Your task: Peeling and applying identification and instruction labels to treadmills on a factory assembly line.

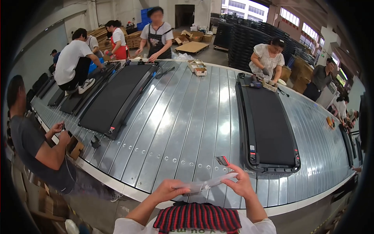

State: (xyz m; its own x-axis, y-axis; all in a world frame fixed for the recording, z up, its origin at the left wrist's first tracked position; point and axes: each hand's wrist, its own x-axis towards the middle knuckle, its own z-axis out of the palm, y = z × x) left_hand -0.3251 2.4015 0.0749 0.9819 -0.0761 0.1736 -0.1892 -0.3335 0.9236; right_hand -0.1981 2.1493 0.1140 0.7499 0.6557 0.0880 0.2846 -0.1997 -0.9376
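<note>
A strip of translucent whitish plastic sheet (205, 184) stretches between my hands above the near edge of the metal conveyor. My left hand (168, 190) pinches one end of it, thumb on top. The other end is gripped by my right hand (240, 183). A small red and black label (223, 160) sits at the raised index finger of my right hand, apparently stuck to the fingertip. To the right of my hands lies a flat black treadmill (270, 128), with small red-marked labels at its near corners.
The slatted metal conveyor (187, 128) spans the view. Another black treadmill (117, 93) lies to the left. At the far end of the right treadmill, a person (269, 58) works beside a power drill (255, 84). Another person (43, 144) stands at left, near a cardboard box (74, 148).
</note>
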